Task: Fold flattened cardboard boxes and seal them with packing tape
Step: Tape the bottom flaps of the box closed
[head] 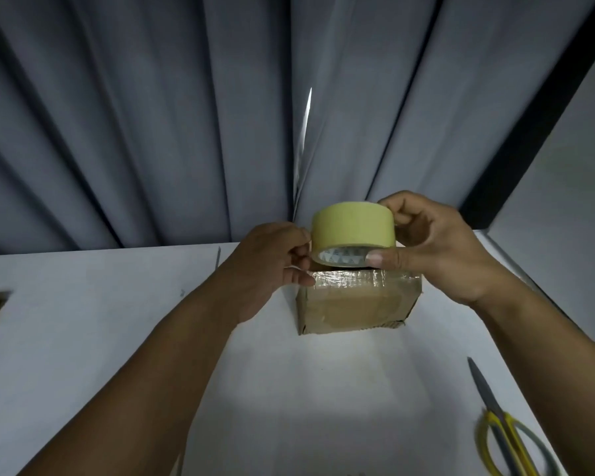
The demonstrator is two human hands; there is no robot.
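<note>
Grey curtain ahead, white table below. My left hand pinches the roll's left edge, probably after the loose end. The packing tape roll sits between my hands, light, stiff and likely slick. The cardboard box is just beneath, its top taped. My right hand clamps the rim, the best grip. Scissors lie near my right forearm.

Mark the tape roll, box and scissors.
tape roll [352, 228], head view, yellow outer band.
box [351, 310], head view, near side face.
scissors [481, 386], head view, grey blade.
</note>
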